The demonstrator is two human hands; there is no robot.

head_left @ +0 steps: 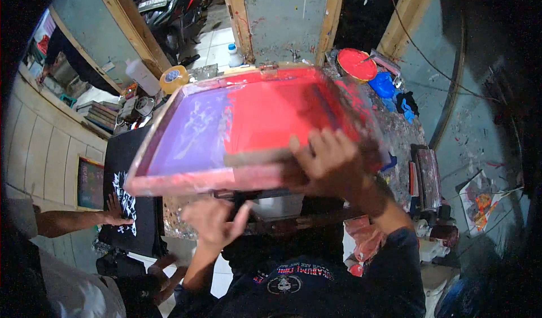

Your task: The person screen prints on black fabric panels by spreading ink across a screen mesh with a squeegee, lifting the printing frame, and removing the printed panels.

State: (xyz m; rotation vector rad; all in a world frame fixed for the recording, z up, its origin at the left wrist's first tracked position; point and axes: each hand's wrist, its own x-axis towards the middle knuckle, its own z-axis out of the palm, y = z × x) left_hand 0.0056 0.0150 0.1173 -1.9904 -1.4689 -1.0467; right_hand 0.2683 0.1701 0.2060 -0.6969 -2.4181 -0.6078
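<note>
A screen-printing frame (183,183) is tilted in front of me, its near edge raised. Its mesh is purple on the left and covered with red ink (265,114) on the right. Across the near part of the mesh lies a squeegee (257,159), blurred. My right hand (333,162) is closed over the squeegee's right end. Just below the frame's near edge, my left hand (212,222) is blurred, its thumb apart from the fingers and nothing visible in it. Under the frame, a pale surface (276,206) shows in part.
At left, another person's hand (117,213) lies flat on black cloth (127,148) with a white print. A red ink tub (357,64), blue cloth or glove (384,85), tape roll (174,78) and white bottle (234,55) stand around the far side. Rolls (429,179) lie at right.
</note>
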